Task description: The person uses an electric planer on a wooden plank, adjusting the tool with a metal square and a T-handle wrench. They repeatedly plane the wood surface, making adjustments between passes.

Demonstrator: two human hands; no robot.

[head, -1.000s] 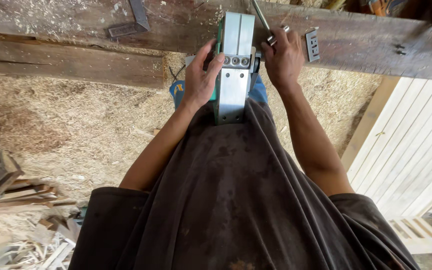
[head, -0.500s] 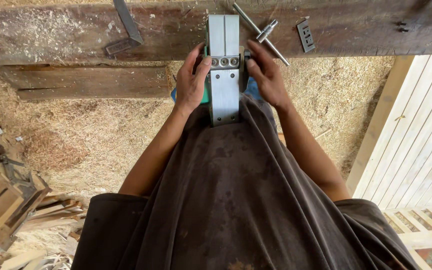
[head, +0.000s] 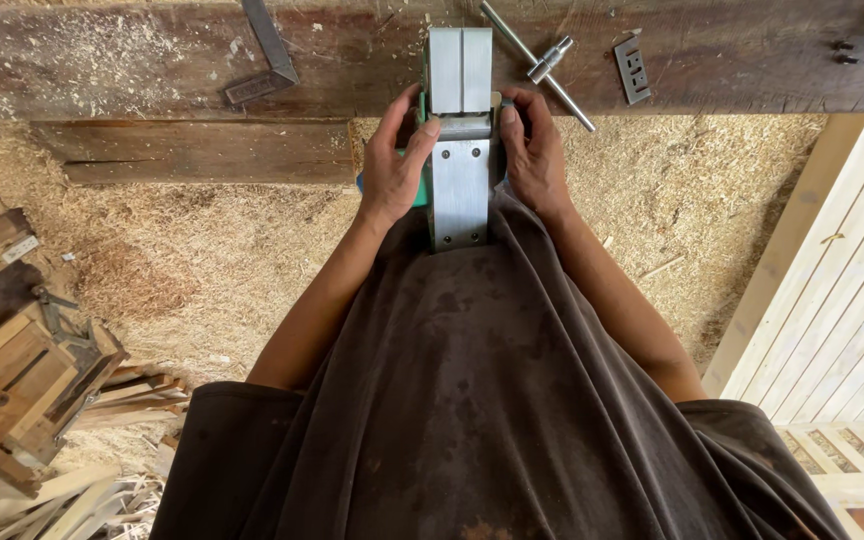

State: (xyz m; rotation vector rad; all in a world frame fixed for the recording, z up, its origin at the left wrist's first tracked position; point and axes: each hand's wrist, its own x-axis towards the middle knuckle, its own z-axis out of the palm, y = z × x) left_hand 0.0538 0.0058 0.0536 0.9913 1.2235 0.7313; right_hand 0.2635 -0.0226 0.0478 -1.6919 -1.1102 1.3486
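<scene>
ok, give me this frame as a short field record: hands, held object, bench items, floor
left hand: grips the left side of the planer
right hand: grips the right side of the planer
planer: grey metal sole facing up, green body, front end on the beam
beam: dark wood, dusted with sawdust
on beam: metal square, T-handle wrench, small metal plate
floor: wood shavings, wooden offcuts at left
right edge: pale slatted panels

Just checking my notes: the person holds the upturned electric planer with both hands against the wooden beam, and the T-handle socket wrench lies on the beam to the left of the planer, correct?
Not quite. The head view shows the T-handle socket wrench lying on the wooden beam to the right of the upturned electric planer, not the left. The rest holds: left hand and right hand both grip the planer against the beam.
</scene>
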